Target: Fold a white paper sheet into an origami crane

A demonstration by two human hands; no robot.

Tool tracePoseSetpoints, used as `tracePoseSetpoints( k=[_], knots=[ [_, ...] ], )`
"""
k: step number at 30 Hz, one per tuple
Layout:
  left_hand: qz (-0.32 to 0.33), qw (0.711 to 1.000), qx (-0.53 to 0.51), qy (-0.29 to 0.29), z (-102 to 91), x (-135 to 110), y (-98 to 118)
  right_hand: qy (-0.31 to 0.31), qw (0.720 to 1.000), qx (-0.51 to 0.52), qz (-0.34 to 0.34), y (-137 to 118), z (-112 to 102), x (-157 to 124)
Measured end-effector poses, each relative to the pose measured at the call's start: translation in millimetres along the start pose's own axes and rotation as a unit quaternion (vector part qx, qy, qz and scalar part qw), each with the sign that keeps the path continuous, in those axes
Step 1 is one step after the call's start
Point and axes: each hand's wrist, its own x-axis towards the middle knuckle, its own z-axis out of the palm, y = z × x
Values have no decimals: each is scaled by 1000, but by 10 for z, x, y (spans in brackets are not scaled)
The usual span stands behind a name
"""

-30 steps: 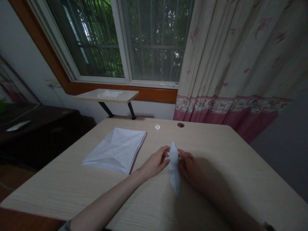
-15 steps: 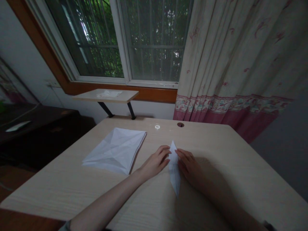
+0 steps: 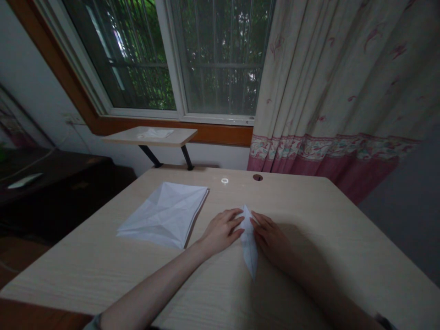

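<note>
A narrow strip of folded white paper (image 3: 250, 253), pointed at both ends, lies lengthwise in front of me on the desk. My left hand (image 3: 223, 231) grips its left edge near the far end, fingers bent and closed on it. From the right side, the fingers of my right hand (image 3: 273, 238) are closed on the opposite edge, also toward the far tip. Between the two hands part of the paper's edges is covered by fingertips. To the left rests a stack of larger creased white paper sheets (image 3: 165, 213), touched by neither hand.
The pale wooden desk (image 3: 305, 201) has a round cable hole (image 3: 257, 177) and a small white ring (image 3: 224, 181) near its back edge. A raised shelf (image 3: 127, 136) at the back left carries crumpled white paper (image 3: 156, 133). Behind are a window and a curtain (image 3: 309, 91).
The far tip of the folded paper has dropped slightly toward me and left. The fingertips of both hands have shifted a little along its edges. The stack of sheets stays put.
</note>
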Motion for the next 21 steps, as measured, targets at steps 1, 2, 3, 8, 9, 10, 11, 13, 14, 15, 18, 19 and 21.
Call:
tracePoseSetpoints(
  k=[1, 2, 3, 8, 9, 10, 11, 13, 14, 15, 18, 19, 21],
  knots=[
    [1, 1000, 11, -2, -6, 4, 4, -1, 1000, -1, 1, 3, 5, -6],
    [1, 1000, 19, -4, -12, 8, 8, -2, 1000, -3, 1, 6, 8, -11],
    [1, 1000, 26, -7, -18, 12, 13, -5, 1000, -3, 1, 8, 10, -15],
    [-6, 998, 49, -33, -35, 25, 32, -6, 1000, 5, 10, -3, 6, -9],
    [-8, 998, 50, -37, -37, 26, 33, -4, 1000, 5, 10, -9, 3, -4],
    [-8, 998, 51, -39, -39, 26, 34, -3, 1000, 6, 10, -15, -1, 3],
    [-8, 998, 52, -40, -41, 27, 34, -2, 1000, 6, 10, -22, -6, 10],
    [-4, 998, 55, -42, -46, 28, 34, 0, 1000, 11, 13, -34, -17, 22],
    [-3, 997, 57, -43, -49, 28, 34, 2, 1000, 16, 17, -39, -20, 27],
    [-2, 997, 59, -45, -51, 27, 34, 6, 999, 22, 22, -42, -22, 30],
    [1, 997, 70, -43, -55, 23, 31, 21, 998, 39, 41, -43, -12, 27],
    [3, 996, 74, -39, -56, 21, 30, 27, 998, 42, 46, -41, -4, 23],
    [5, 996, 81, -32, -57, 18, 27, 37, 997, 44, 52, -34, 11, 13]
  ],
)
